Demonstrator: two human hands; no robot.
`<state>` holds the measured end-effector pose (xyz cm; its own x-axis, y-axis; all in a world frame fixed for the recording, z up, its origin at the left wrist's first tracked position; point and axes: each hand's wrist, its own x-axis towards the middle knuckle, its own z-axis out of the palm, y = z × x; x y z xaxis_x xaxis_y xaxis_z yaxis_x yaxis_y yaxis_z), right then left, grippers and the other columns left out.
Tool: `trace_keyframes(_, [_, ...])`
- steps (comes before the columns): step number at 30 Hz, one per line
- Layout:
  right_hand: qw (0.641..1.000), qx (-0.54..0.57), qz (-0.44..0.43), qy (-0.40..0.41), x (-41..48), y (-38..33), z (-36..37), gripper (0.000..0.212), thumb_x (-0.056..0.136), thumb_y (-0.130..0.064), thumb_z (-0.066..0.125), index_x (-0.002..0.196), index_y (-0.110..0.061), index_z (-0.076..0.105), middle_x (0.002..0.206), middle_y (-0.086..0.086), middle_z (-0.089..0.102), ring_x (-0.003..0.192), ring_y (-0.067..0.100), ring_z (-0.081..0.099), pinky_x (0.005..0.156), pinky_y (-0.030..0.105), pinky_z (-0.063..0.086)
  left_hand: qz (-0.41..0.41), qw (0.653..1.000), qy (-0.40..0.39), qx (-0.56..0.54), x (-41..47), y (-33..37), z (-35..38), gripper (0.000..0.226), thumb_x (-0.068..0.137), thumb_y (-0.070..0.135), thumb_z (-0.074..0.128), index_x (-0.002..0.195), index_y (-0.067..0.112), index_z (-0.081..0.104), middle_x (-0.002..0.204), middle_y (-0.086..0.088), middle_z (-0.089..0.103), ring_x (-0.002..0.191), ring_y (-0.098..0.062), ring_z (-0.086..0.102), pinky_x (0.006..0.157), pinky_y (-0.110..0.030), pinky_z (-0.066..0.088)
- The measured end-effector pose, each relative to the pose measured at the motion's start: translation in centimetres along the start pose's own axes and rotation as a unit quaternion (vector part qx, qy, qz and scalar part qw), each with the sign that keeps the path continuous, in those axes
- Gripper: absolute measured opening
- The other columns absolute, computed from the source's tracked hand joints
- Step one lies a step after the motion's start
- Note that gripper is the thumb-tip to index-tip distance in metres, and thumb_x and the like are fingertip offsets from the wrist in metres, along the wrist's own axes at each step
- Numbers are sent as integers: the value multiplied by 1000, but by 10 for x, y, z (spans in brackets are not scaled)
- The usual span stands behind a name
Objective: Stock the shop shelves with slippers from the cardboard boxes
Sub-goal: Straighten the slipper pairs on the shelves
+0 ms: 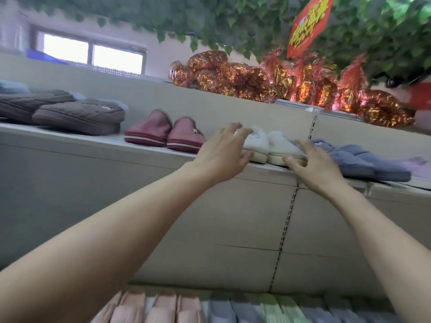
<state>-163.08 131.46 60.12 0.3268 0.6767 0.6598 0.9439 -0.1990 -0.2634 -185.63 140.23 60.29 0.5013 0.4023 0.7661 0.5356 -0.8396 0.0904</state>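
Note:
A pair of white fluffy slippers (pixel 275 145) stands on the upper shelf (pixel 144 148). My left hand (pixel 224 152) reaches up at the pair's left side with its fingers spread, fingertips at the left slipper. My right hand (pixel 312 162) is at the pair's right side, fingers spread, the thumb by the right slipper's sole. Neither hand grips anything. No cardboard box is in view.
On the same shelf stand dark red slippers (pixel 165 134), brown quilted slippers (pixel 77 115), blue-grey slippers (pixel 363 162) and a lilac slipper (pixel 415 164). Shiny red-gold foil packs (pixel 279 85) lie on top. Pink, grey and green slippers (pixel 210 306) fill the lower shelf.

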Motion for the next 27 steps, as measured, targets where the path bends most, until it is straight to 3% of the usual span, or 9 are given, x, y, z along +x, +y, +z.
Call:
trace_keyframes(2, [999, 29, -21, -34, 5, 12, 1, 60, 89, -58, 49, 145, -50, 30, 143, 7, 48, 131, 27, 43, 104, 42, 39, -15, 1000, -10, -4, 11, 21, 20, 55, 93, 43, 50, 143, 27, 35, 150, -6, 32, 134, -28, 34, 104, -39, 34])
trace_keyframes(6, [997, 39, -47, -42, 16, 19, 8, 61, 90, -54, 48, 148, -43, 30, 141, 4, 52, 128, 28, 47, 103, 40, 41, -48, 999, -18, 1, 26, 34, 46, 51, 91, 48, 50, 139, 35, 40, 146, -5, 38, 132, -31, 37, 105, -42, 36])
trace_keyframes(12, [999, 17, -44, -17, 19, 10, 22, 62, 90, -56, 44, 148, -37, 32, 132, 15, 54, 123, 36, 50, 98, 41, 40, -83, 996, -11, 18, 26, 22, 51, 44, 92, 40, 47, 136, 38, 45, 130, -5, 54, 116, -32, 50, 91, -38, 41])
trace_keyframes(22, [998, 23, -52, -30, 12, 11, 19, 58, 94, -53, 40, 149, -38, 28, 136, 11, 50, 125, 35, 47, 99, 42, 40, -81, 996, -7, 26, 27, 15, 57, 43, 93, 44, 45, 136, 39, 44, 130, -5, 52, 118, -34, 46, 92, -41, 43])
trace_keyframes(27, [992, 14, -84, 88, 0, 53, -22, 47, 97, -41, 48, 142, -27, 43, 136, 8, 52, 124, 28, 48, 94, 38, 41, -69, 995, 24, 70, 29, 31, 52, 44, 95, 41, 46, 137, 31, 46, 142, -13, 44, 128, -35, 38, 105, -42, 31])
